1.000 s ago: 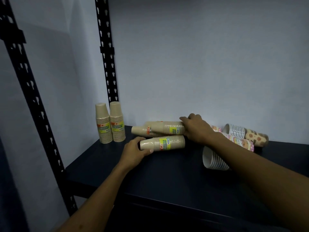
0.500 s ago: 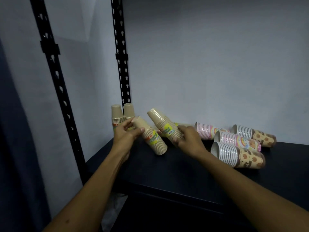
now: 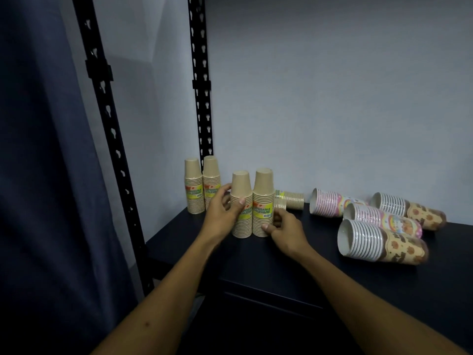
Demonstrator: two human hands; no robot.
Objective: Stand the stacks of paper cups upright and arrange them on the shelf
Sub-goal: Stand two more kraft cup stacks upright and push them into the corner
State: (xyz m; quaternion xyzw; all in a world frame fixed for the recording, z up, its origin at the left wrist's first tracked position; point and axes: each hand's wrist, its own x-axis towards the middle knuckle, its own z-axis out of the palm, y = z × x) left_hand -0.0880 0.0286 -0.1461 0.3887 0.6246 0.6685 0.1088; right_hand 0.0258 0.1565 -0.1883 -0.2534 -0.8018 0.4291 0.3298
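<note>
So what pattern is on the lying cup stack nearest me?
Orange with brown bear-like figures, rims white; head view.

left hand (image 3: pixel 224 212) at 10 o'clock, fingers curled round one upright cup stack, thumb across its front, right hand (image 3: pixel 285 230) just beside at 3 o'clock, thumb and fingertips pinching the neighbouring stack low down, both forearms bare, reaching in from 6 o'clock

Bare shelf (image 3: pixel 281 267) in front lies open; lying patterned cup stacks (image 3: pixel 378 239) crowd the right.
</note>
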